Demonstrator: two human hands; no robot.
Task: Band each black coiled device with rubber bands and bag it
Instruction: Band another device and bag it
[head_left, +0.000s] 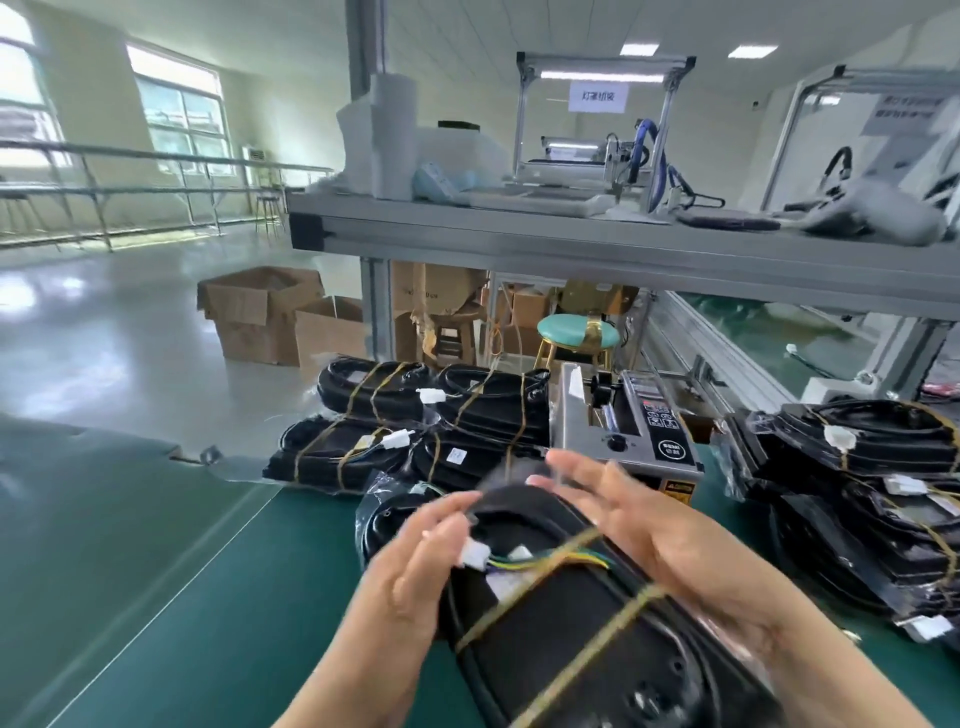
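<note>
Matt green mat (208, 597), glossy black coiled device (561, 623), cardboard boxes (260, 317)

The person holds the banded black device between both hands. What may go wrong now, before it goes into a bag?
1. The white plastic connector on coloured wires lies loose on top of the black coiled device; it might catch on a bag's mouth.
2. The left hand and right hand seem flat against the device, not curled round it, so it might slip onto the green table mat.
</note>
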